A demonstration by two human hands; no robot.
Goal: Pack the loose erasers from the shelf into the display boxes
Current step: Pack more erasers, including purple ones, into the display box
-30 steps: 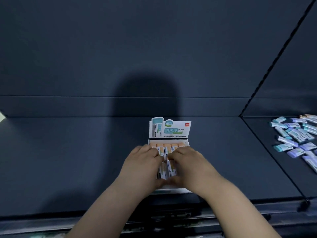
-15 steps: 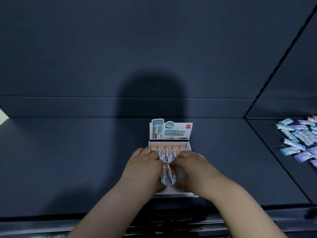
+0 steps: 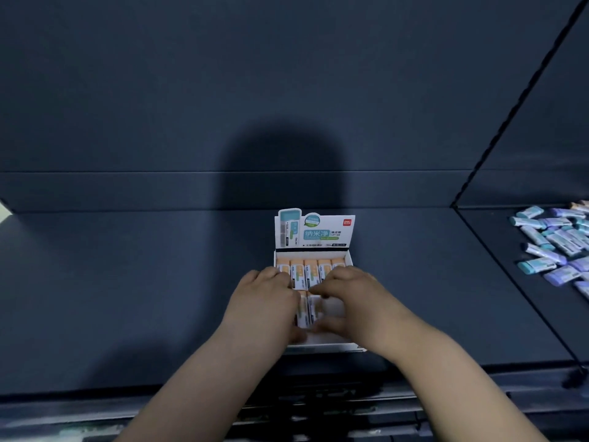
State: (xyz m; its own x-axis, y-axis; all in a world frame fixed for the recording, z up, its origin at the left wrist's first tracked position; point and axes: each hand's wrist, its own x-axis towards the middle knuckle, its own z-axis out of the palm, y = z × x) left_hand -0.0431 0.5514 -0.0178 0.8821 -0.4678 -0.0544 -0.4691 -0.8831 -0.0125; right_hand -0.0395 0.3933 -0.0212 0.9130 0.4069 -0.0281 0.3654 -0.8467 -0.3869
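- Display box (image 3: 331, 346) on shelf (image 3: 127, 282): back row of orange erasers (image 3: 310, 269).
- Left hand (image 3: 267, 301), right hand (image 3: 353, 298): fingers curled around front-row erasers (image 3: 307, 311).
- Loose erasers (image 3: 554, 240): piled far right.

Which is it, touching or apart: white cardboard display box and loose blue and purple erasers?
Apart. Head view: dark shelf lies between the display box and the loose erasers.

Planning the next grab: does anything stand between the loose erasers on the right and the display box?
No object does. Between the loose erasers and the display box lies bare shelf, crossed by a thin dark divider line; whether that is raised, I cannot tell.
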